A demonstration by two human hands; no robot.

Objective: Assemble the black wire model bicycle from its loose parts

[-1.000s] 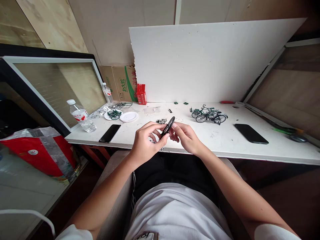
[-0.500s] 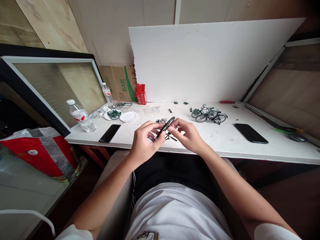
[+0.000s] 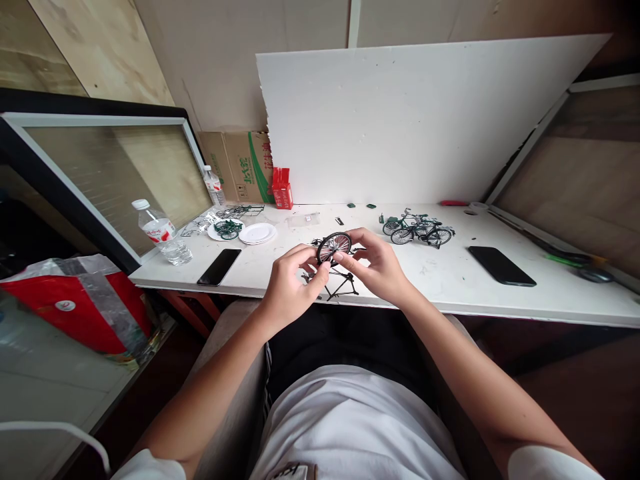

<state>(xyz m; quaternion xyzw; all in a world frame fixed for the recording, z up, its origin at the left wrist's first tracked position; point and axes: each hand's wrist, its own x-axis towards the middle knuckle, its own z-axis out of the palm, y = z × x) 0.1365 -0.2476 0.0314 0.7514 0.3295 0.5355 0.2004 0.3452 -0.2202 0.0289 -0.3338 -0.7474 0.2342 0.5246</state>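
Between my two hands is a small spoked model bicycle wheel (image 3: 335, 247) with a black tyre, held above the front of the desk. My left hand (image 3: 295, 277) pinches its lower left rim between thumb and fingers. On the other side, my right hand (image 3: 373, 263) has its thumb against the wheel's spokes and its fingers behind, closed on it. Below the wheel a thin black bicycle frame (image 3: 343, 285) lies at the desk's front edge. Small dark parts beside and behind my fingers are partly hidden.
Two model bicycles (image 3: 417, 230) stand at the right on the white desk (image 3: 430, 287). Phones lie left (image 3: 219, 267) and right (image 3: 501, 267). White plates (image 3: 258, 233), green parts (image 3: 228, 229), a water bottle (image 3: 163, 233) and a red box (image 3: 283, 189) are at the left.
The wheel has turned from nearly edge-on to showing its spoked face. My right hand has shifted slightly with it, and more of the black frame below is visible.
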